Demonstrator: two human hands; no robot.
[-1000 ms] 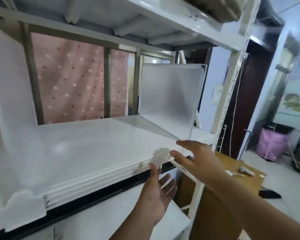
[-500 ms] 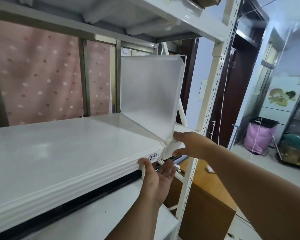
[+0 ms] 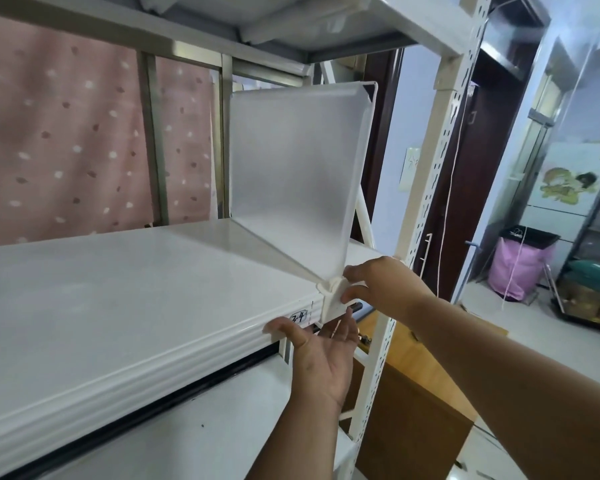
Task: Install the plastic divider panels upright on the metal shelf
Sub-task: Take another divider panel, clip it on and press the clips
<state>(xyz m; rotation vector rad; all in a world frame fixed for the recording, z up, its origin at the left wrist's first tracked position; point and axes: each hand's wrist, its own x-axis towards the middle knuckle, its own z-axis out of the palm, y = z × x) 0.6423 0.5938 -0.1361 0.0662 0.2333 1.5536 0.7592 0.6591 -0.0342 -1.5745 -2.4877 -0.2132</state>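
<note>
Your left hand point(image 3: 321, 355) sits nearest, palm up and fingers spread, its thumb hooked on the ribbed front lip of the white metal shelf point(image 3: 129, 306) and its fingertips reaching up under the small white plastic foot bracket point(image 3: 334, 301); it closes on nothing. Just above and to the right of that, your right hand point(image 3: 385, 287) pinches the bracket, thumb on its face and fingers curled over the top corner where the panel meets it.

You look to be seating the clip, so the step in hand is fixing the panel's front end to the shelf edge. The next move likely calls for a firm push down and inward until the bracket grips the lip (check the panel stays square).

Rising from the pinch and running back across the shelf stands the frosted translucent plastic divider panel point(image 3: 291, 174), upright, its bottom edge on the shelf surface.

Count: one panel, one bracket, two hands, one worked shelf.
</note>
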